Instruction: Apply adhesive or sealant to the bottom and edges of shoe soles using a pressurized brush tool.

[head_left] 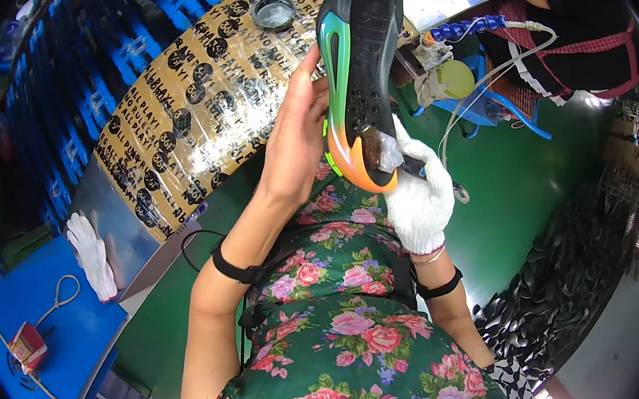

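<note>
A black shoe sole point(370, 52) with a green-to-orange sidewall stands nearly upright in front of me, toe end at the top. My bare left hand point(297, 127) grips its left edge, with the fingertips hidden behind it. My right hand point(423, 199), in a white knitted glove, is closed at the heel end around the dark handle of a brush point(388, 151). The brush's brown bristles touch the inside of the heel, and a whitish wrapping covers its neck. Part of the handle is hidden by the glove.
A taped cardboard-covered work surface point(199, 107) holds a small round dish point(273, 13). A spare white glove point(91, 253) lies beside a blue table point(75, 338). At right are a yellow-green container point(454, 79), a hose point(465, 28), another person in a plaid apron point(594, 46), and heaped black pieces point(551, 299).
</note>
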`<state>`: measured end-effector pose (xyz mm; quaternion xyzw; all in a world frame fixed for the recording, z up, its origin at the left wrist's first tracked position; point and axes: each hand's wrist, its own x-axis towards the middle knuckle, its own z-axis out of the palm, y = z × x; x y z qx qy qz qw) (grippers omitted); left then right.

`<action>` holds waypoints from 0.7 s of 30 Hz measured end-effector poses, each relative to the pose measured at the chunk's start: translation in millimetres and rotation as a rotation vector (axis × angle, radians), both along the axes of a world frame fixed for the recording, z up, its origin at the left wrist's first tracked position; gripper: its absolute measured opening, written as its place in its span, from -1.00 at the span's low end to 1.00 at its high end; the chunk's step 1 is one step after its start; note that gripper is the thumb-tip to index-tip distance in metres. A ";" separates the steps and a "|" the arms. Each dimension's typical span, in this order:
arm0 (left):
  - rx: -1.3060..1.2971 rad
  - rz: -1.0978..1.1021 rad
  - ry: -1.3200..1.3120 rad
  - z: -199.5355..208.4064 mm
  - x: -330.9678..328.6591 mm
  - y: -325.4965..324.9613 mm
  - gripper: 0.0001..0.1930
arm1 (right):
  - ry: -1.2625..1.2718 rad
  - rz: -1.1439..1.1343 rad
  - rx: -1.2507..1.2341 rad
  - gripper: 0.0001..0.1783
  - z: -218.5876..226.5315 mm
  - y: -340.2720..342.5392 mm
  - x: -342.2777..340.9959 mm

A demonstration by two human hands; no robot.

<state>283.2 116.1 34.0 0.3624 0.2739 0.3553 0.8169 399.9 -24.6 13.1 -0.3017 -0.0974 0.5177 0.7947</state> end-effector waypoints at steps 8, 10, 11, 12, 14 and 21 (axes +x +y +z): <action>0.927 0.264 0.441 -11.0 -62.5 -22.2 -0.61 | -0.010 0.022 -0.020 -0.58 -8.2 7.6 0.5; 1.045 0.247 0.473 -9.2 -64.3 -28.2 -0.63 | -0.004 0.022 -0.032 -0.58 -4.2 8.4 -2.1; 1.075 0.237 0.468 -10.0 -63.3 -29.8 -0.65 | 0.001 0.015 -0.041 -0.59 -2.0 8.7 -2.8; 1.083 0.237 0.469 -11.5 -61.7 -31.0 -0.65 | 0.000 0.006 -0.061 -0.61 -0.4 9.0 -3.3; 1.089 0.239 0.466 -14.7 -59.5 -31.3 -0.66 | 0.008 -0.005 -0.090 -0.62 4.8 10.4 -6.0; 1.098 0.186 0.470 -13.4 -58.3 -32.7 -0.66 | -0.063 -0.053 -0.118 -0.61 2.6 7.1 -5.4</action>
